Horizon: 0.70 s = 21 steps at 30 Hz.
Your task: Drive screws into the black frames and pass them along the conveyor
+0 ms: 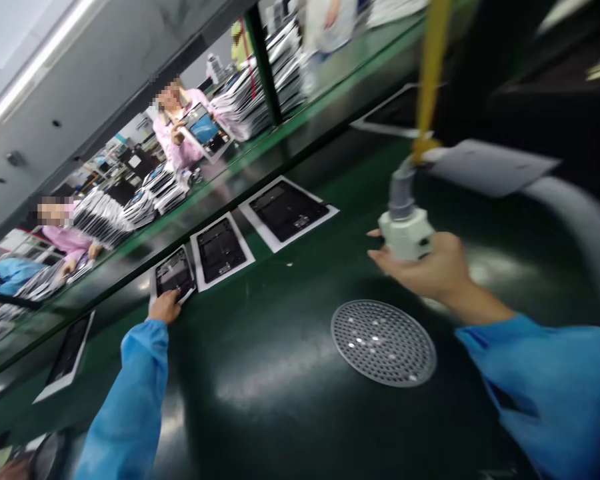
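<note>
My left hand (pixel 164 307) reaches far out and rests its fingers on the near edge of a flat dark device panel (pixel 175 272) lying on the green conveyor belt (pixel 260 393). My right hand (pixel 425 267) is wrapped round a white power tool (pixel 406 230) that hangs from a grey sleeve and a yellow cable (pixel 433 73). Two more dark panels (pixel 221 250) (pixel 287 210) on white backing lie in a row further along the belt. Both my arms wear blue sleeves.
A round perforated metal dish (pixel 383 342) holding small screws sits on the bench below my right hand. Another panel (pixel 70 350) lies at the left. Across the belt, people in pink coats (pixel 180 130) work beside stacks of panels (pixel 253 93). A grey hose (pixel 585 220) curves at the right.
</note>
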Available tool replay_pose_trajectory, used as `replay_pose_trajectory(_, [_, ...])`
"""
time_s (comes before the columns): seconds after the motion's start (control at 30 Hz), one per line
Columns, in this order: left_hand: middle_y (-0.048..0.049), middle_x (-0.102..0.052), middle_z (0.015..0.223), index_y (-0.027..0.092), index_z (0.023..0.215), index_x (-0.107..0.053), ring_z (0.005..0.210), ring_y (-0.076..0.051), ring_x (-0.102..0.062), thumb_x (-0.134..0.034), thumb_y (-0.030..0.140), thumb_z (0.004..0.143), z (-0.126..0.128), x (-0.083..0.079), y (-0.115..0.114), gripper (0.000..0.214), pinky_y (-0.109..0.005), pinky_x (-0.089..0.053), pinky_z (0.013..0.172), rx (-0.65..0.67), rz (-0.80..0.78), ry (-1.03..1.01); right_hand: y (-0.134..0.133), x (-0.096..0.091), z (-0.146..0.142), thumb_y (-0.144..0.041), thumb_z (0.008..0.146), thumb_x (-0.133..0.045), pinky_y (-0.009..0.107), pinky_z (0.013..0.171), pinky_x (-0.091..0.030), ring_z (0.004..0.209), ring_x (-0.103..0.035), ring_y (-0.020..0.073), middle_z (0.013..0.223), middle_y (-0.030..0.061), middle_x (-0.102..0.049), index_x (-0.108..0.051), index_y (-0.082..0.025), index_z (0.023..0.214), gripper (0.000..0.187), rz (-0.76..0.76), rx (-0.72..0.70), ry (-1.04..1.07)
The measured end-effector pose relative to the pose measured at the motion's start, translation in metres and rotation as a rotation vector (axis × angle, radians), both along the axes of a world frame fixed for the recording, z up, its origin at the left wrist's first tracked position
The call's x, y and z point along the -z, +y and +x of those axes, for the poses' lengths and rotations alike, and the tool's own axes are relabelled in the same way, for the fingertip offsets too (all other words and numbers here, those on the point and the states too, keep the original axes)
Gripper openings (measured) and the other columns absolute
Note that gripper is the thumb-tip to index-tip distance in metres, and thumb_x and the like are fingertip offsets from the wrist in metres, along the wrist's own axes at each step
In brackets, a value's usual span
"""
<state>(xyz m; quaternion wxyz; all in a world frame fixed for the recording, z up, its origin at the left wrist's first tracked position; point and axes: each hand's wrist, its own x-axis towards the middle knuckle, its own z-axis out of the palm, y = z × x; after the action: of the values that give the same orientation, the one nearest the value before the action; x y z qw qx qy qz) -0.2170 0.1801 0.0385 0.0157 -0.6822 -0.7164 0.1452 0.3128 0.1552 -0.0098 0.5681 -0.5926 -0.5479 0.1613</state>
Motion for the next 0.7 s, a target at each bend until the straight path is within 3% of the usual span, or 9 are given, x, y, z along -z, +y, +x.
replay_pose_trajectory(0.17, [-0.0136,-0.06,0.126,0.015,0.129,-0.054,0.124,-0.027,-0.053,-0.049,0.011,0.074,-0.011,0.006,-0.003,0.055,-0.036,-0.041,0.105,-0.011,0.096,0.011,-0.003,-0.016,-0.004,-0.04,0.062,-0.062,0.029,0.046,-0.042,0.044,-0.051,0.0163,0.048,0.0019,-0.053,-0.052,-0.019,0.059,0.023,-0.079,-0.109,0.01])
replay_pose_trajectory(0.33, [-0.005,-0.071,0.103,0.021,0.112,-0.066,0.097,-0.021,-0.068,-0.054,0.016,0.068,-0.024,0.0,0.001,0.045,-0.027,-0.051,0.09,-0.02,-0.007,-0.068,-0.004,-0.02,-0.006,-0.038,0.062,-0.062,0.03,0.048,-0.043,0.046,-0.052,0.0166,0.052,0.0008,-0.057,-0.055,-0.02,0.065,0.019,-0.011,-0.122,0.025])
replay_pose_trajectory(0.47, [-0.0037,-0.072,0.09,0.019,0.104,-0.07,0.086,-0.02,-0.069,-0.057,0.017,0.066,-0.029,-0.004,0.007,0.04,-0.025,-0.053,0.081,0.001,-0.033,-0.08,-0.001,-0.017,-0.006,-0.037,0.061,-0.061,0.028,0.047,-0.043,0.048,-0.053,0.016,0.054,-0.0007,-0.057,-0.052,-0.021,0.061,0.018,0.018,-0.104,0.021])
replay_pose_trajectory(0.57, [-0.0048,-0.071,0.088,0.019,0.103,-0.07,0.086,-0.021,-0.068,-0.056,0.016,0.068,-0.026,-0.001,0.007,0.038,-0.027,-0.052,0.082,0.016,0.028,-0.047,-0.001,-0.017,-0.006,-0.036,0.061,-0.062,0.028,0.046,-0.041,0.048,-0.053,0.0166,0.053,0.0003,-0.057,-0.053,-0.021,0.062,0.018,0.014,-0.084,0.018])
replay_pose_trajectory(0.7, [-0.0079,-0.067,0.102,0.021,0.111,-0.068,0.101,-0.024,-0.064,-0.053,0.017,0.073,-0.017,0.0,-0.003,0.041,-0.029,-0.05,0.089,0.013,0.199,-0.007,-0.001,-0.019,-0.007,-0.034,0.061,-0.062,0.028,0.045,-0.04,0.044,-0.048,0.0149,0.052,0.0005,-0.057,-0.055,-0.02,0.065,0.016,0.009,-0.083,0.023])
